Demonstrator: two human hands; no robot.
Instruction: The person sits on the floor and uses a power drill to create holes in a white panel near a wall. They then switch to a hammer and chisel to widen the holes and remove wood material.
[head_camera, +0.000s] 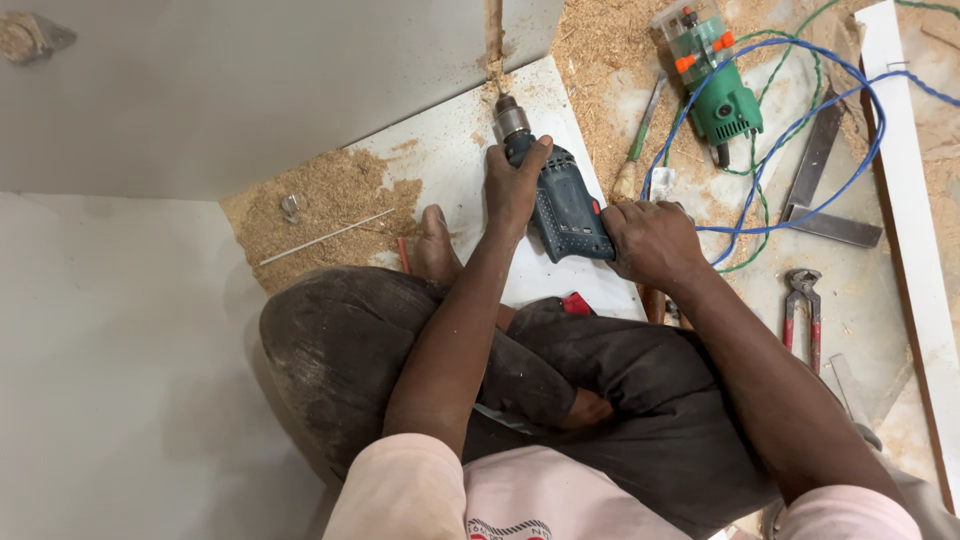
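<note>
Floor (860, 300) lying pale, stone-like, dusted with sawdust (330, 195) toward far edge. White board (450, 160) lying flat near middle. Green power tool (715, 75) sitting at far right, blue cable (800, 130) looping beside it. Metal square (820, 200) and red-handled pincers (803, 315) lying along right side; long white strip (915, 230) running down right edge. Screwdriver (640, 140) resting near board.
</note>
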